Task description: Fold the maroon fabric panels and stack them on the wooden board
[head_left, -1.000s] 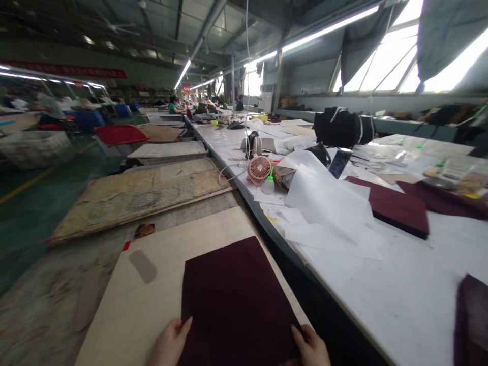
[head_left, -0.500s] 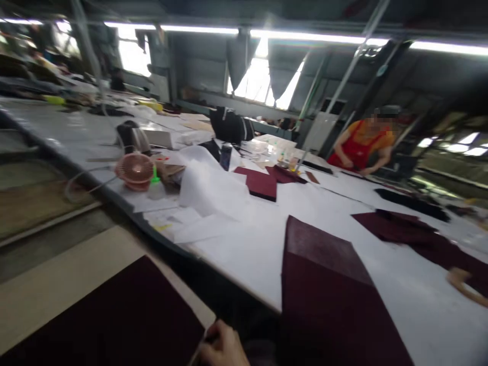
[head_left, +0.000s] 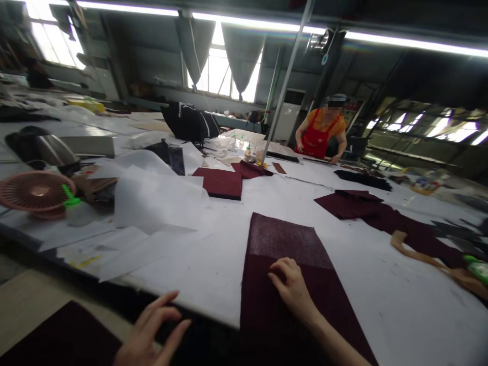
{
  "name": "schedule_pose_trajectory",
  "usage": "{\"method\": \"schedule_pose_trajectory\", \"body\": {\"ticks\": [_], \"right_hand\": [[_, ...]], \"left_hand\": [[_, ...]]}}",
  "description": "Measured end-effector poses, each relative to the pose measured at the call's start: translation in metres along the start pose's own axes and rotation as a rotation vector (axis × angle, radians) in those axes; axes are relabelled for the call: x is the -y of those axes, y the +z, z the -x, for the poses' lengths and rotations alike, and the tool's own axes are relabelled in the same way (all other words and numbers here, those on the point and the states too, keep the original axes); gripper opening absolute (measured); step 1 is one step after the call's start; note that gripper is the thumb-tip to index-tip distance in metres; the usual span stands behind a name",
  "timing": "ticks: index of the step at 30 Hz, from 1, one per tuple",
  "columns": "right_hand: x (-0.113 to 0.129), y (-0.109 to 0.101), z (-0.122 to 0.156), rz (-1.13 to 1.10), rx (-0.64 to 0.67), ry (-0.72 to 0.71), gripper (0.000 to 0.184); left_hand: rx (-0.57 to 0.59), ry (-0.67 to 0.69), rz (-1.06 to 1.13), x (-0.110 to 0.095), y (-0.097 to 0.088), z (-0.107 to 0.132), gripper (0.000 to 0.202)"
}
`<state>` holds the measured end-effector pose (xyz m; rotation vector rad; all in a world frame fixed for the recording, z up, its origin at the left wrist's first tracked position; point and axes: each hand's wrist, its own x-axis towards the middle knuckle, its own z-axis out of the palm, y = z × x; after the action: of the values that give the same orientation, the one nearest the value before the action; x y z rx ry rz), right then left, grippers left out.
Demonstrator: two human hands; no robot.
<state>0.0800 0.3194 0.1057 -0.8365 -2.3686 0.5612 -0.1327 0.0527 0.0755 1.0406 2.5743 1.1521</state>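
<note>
The maroon fabric stack (head_left: 284, 236) lies on the white table (head_left: 381, 290) right in front of you, reaching the table's near edge. Your right hand (head_left: 293, 290) rests on it palm-down, fingers bent and pressing the top layer. At eight o'clock from the stack, your left hand (head_left: 152, 330) hovers with fingers spread, holding nothing, just beside a second maroon piece (head_left: 57, 340). At eleven o'clock sits a smaller maroon pile (head_left: 220, 182), at ten o'clock loose white paper (head_left: 152, 198). At one o'clock, well apart, a person in a red apron (head_left: 322, 137) stands.
</note>
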Motion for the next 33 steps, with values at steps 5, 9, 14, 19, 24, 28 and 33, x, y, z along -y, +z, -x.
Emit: {"method": "schedule_pose_trajectory", "body": {"ticks": [5,9,14,19,24,28,33], "right_hand": [[-0.051,0.013,-0.025,0.114,-0.023,0.01,0.008],[-0.067,0.022,-0.029,0.127,-0.025,0.0,0.011],[-0.073,0.024,-0.028,0.105,-0.027,-0.015,0.011],[-0.074,0.023,-0.024,0.071,-0.051,-0.072,0.01],[-0.076,0.024,-0.023,0.059,-0.077,-0.082,0.013],[-0.077,0.025,-0.023,0.056,-0.078,-0.061,0.017],[-0.075,0.024,-0.023,0.05,-0.075,-0.068,0.012]], "left_hand": [[0.227,0.44,0.114,-0.113,0.077,-0.067,0.013],[0.332,0.574,0.107,-0.148,0.137,-0.107,0.034],[0.483,0.6,0.044,-0.138,0.176,-0.133,0.045],[0.519,0.595,-0.035,-0.135,0.177,-0.14,0.056],[0.505,0.662,-0.066,-0.143,0.172,-0.141,0.052],[0.539,0.643,-0.107,-0.145,0.171,-0.142,0.046],[0.551,0.644,-0.15,-0.144,0.172,-0.143,0.048]]}}
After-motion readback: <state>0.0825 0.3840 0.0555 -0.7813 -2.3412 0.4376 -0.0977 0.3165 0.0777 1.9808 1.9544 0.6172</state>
